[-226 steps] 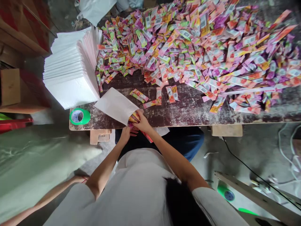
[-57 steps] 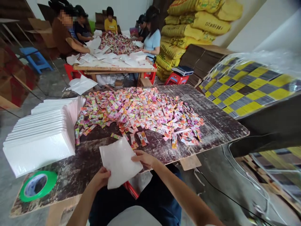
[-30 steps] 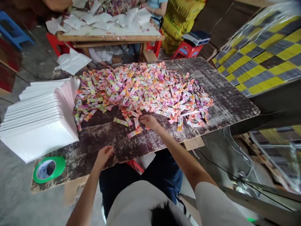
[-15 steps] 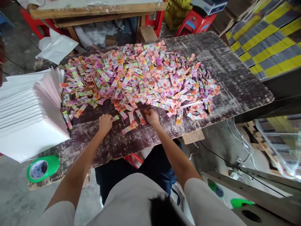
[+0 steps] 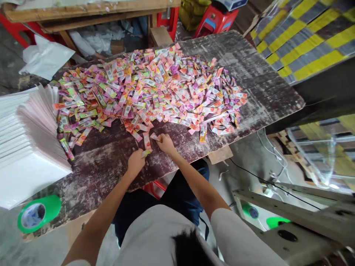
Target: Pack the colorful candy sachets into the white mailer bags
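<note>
Left hand (image 5: pixel 135 161) pinched a green-ended sachet (image 5: pixel 146 153), jutting right of its fingers | right hand (image 5: pixel 166 144) pinched a pink sachet (image 5: pixel 154 136) at its left fingertips | white envelopes (image 5: pixel 30 147) stood stacked left (contents hidden) | sachet pile (image 5: pixel 155 88) spread beyond both hands across the table (image 5: pixel 266 81); tape roll (image 5: pixel 51 207) sat near left.

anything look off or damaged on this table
Two things. The dark tabletop is heavily scuffed, with pale worn patches. A crumpled white sheet juts out at its far left, apparently past the edge, unlike the orderly white stack nearby. The heaped packets are jumbled, too small to check for damage.
</note>
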Tool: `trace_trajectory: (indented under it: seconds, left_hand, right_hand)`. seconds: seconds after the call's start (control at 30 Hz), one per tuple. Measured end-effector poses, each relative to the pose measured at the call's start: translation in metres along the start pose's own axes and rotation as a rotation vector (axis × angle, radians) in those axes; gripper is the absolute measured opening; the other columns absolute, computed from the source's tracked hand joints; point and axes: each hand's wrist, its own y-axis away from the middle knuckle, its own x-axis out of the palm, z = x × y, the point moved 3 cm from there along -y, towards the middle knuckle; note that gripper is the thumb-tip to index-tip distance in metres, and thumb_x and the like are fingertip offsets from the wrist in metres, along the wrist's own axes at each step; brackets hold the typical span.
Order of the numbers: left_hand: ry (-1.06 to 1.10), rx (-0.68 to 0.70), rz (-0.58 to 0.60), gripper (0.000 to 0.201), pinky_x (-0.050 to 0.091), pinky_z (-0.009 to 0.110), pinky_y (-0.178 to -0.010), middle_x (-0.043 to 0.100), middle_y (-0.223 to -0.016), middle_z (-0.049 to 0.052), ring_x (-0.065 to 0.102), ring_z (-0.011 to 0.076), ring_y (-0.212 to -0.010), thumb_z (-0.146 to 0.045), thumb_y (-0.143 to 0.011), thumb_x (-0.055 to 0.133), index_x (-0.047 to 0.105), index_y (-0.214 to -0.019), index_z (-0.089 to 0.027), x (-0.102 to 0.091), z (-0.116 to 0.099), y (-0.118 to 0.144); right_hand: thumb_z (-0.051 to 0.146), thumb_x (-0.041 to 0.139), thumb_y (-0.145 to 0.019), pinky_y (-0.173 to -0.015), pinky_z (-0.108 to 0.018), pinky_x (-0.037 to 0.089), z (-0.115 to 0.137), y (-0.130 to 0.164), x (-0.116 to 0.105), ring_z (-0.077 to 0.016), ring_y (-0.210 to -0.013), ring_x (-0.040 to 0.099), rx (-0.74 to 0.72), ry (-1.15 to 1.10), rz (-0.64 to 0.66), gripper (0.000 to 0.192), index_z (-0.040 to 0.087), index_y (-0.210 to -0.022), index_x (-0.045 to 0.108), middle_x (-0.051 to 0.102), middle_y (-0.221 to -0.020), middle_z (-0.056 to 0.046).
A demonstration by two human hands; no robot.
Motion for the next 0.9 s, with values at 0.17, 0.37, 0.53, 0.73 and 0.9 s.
trace_trajectory:
  seconds: [0.17,0.37,0.53,0.73,0.9]
  left_hand:
    - [0.085,0.015,-0.406,0.008,0.044,0.049,-0.098,0.060,-0.109,0.019,0.055,0.0327,-0.110,-0.025,-0.091,0.048,0.052,-0.093,-0.019,-0.039,0.054,-0.016]
    - [0.149,0.273,-0.578,0.021,0.032,0.046,-0.116,0.053,-0.136,0.018,0.044,0.0292,-0.132,-0.026,-0.090,0.050,0.054,-0.109,-0.016,-0.111,0.011,-0.130]
    - [0.025,0.359,-0.349,0.025,0.024,0.049,-0.121,0.051,-0.145,0.018,0.032,0.0341,-0.143,-0.023,-0.085,0.057,0.060,-0.107,-0.013,-0.104,-0.041,-0.212]
    - [-0.061,0.432,-0.152,0.029,0.031,0.048,-0.117,0.057,-0.138,0.017,0.043,0.0320,-0.136,-0.019,-0.082,0.053,0.063,-0.109,-0.013,-0.055,-0.025,-0.185]
    - [-0.151,0.478,-0.005,0.037,0.031,0.049,-0.117,0.060,-0.134,0.017,0.047,0.0305,-0.134,-0.016,-0.075,0.053,0.064,-0.110,-0.017,-0.059,0.030,-0.113]
  right_hand:
    - [0.025,0.046,-0.091,-0.080,-0.036,0.049,-0.063,-0.012,-0.064,-0.0253,-0.084,0.064,0.137,-0.157,-0.229,0.024,0.018,-0.113,0.048,0.067,-0.096,-0.012]
    - [0.040,0.065,-0.082,-0.083,-0.036,0.049,-0.079,-0.072,-0.126,-0.0256,-0.087,0.063,0.105,-0.089,-0.396,0.034,0.015,-0.105,0.061,0.070,-0.097,-0.013]
    - [0.040,0.066,-0.084,-0.095,-0.036,0.051,-0.033,-0.125,-0.102,-0.0223,-0.103,0.063,-0.061,-0.248,-0.257,0.051,0.019,-0.130,0.060,0.065,-0.126,-0.010]
    - [0.024,0.071,-0.079,-0.107,-0.038,0.045,0.007,-0.118,-0.053,-0.0262,-0.123,0.055,-0.245,-0.151,-0.100,0.068,0.018,-0.144,0.050,0.048,-0.145,-0.014]
    - [0.031,0.077,-0.078,-0.100,-0.038,0.050,0.006,-0.054,-0.022,-0.0272,-0.113,0.061,-0.406,-0.122,0.088,0.065,0.027,-0.140,0.057,0.058,-0.134,-0.010]
